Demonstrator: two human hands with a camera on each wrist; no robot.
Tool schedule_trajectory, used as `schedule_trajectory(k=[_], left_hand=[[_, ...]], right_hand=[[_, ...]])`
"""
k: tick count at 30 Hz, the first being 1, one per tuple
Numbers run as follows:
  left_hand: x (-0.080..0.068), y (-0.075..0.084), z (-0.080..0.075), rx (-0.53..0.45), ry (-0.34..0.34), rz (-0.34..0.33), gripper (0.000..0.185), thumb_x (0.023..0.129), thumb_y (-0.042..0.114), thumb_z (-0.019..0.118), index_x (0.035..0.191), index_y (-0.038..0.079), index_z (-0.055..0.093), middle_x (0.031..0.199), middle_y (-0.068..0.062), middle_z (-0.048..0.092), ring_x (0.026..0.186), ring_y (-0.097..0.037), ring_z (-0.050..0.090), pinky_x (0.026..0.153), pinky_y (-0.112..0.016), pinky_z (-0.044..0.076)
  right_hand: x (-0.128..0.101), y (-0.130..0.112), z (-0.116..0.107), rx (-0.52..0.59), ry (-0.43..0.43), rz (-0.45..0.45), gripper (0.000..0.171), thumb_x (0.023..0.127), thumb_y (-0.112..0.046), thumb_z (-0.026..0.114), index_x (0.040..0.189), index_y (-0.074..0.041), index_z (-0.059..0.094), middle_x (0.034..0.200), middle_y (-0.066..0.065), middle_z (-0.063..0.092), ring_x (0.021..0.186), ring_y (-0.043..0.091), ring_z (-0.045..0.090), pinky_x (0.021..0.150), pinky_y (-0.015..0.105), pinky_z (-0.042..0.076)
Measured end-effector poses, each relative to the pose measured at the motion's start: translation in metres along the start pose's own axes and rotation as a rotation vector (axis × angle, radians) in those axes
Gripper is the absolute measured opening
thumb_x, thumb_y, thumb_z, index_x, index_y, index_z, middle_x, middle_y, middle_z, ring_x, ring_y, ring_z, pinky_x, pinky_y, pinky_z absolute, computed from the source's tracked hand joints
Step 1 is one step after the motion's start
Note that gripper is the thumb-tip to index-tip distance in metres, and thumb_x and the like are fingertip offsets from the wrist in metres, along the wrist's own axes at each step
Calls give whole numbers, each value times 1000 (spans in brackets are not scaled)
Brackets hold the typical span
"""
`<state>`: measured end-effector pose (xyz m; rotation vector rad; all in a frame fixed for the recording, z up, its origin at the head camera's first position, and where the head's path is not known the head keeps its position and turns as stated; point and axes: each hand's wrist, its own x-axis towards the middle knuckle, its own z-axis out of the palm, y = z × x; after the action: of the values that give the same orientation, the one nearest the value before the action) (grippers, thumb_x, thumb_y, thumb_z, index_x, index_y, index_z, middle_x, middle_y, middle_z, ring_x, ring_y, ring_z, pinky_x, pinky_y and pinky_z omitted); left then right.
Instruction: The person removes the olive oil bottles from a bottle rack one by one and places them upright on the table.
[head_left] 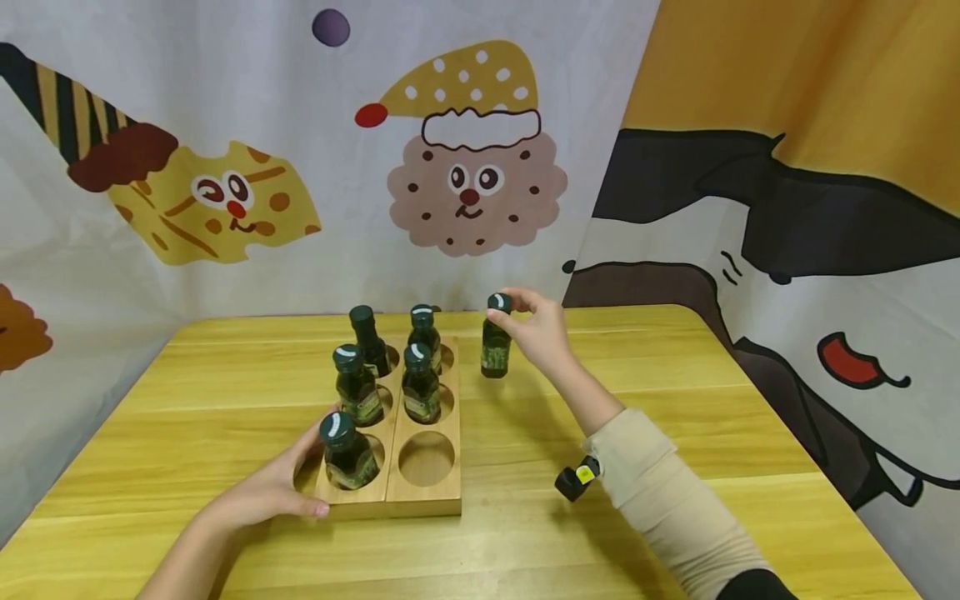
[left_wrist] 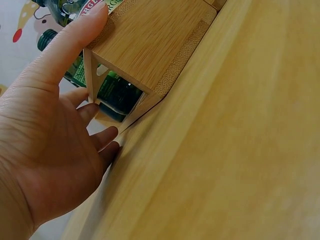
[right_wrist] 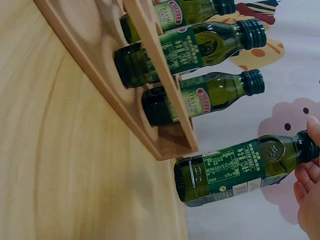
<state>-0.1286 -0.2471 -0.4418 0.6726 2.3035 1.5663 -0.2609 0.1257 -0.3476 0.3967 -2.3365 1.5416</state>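
Observation:
A wooden rack [head_left: 424,493] with round holes lies on the yellow table [head_left: 675,417]. Several dark green bottles with black caps stand in it, such as the nearest one [head_left: 347,454]. The front right hole [head_left: 426,458] is empty. My left hand [head_left: 300,479] rests against the rack's near left corner, thumb [left_wrist: 75,40] flat on the rack's top [left_wrist: 150,40] and fingers [left_wrist: 102,137] straight along its side. My right hand [head_left: 506,317] pinches the cap of one more bottle [head_left: 495,346], which stands on the table just right of the rack. The right wrist view shows that bottle [right_wrist: 235,172] beside the rack's end [right_wrist: 172,140].
Cartoon-printed cloth hangs behind the table and along its right side [head_left: 787,250]. A small black device [head_left: 576,479] sits at my right wrist. Bare tabletop stretches to the right and in front of the rack.

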Motion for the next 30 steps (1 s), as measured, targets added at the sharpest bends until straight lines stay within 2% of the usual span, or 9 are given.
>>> schedule_trajectory(k=[4, 10, 13, 22, 30], left_hand=[[-1, 0, 0, -1, 0, -5, 119, 67, 6, 81, 155, 14, 2, 156, -26, 5, 136, -53, 3, 96, -76, 1], [-2, 0, 0, 13, -2, 2, 117, 68, 7, 81, 155, 10, 3, 152, -31, 13, 135, -55, 9, 98, -74, 5], [-2, 0, 1, 18, 0, -12, 117, 68, 8, 81, 154, 9, 3, 153, -31, 12, 135, -55, 8, 98, -74, 5], [-2, 1, 0, 13, 4, -31, 117, 68, 7, 81, 154, 8, 2, 153, -30, 12, 135, -54, 8, 99, -73, 5], [-1, 1, 0, 11, -1, -13, 116, 69, 7, 81, 154, 8, 3, 152, -32, 14, 134, -55, 10, 99, -73, 5]], right_hand=[[-3, 6, 2, -11, -6, 11, 36, 83, -22, 77, 113, -6, 68, 95, 5, 66, 92, 23, 57, 90, 48, 45], [-6, 14, 6, -43, 4, 8, 34, 82, -22, 77, 112, -7, 69, 96, 4, 66, 91, 22, 59, 83, 40, 48], [-7, 18, 8, -36, -1, 6, 34, 82, -22, 77, 111, -7, 69, 95, 5, 67, 90, 22, 59, 82, 39, 48], [-10, 25, 11, -32, -15, 11, 34, 82, -20, 78, 111, -5, 69, 97, 6, 68, 89, 21, 58, 87, 48, 47], [-13, 27, 10, -35, -26, 54, 37, 84, -24, 76, 116, -9, 68, 106, 5, 66, 96, 25, 58, 85, 41, 49]])
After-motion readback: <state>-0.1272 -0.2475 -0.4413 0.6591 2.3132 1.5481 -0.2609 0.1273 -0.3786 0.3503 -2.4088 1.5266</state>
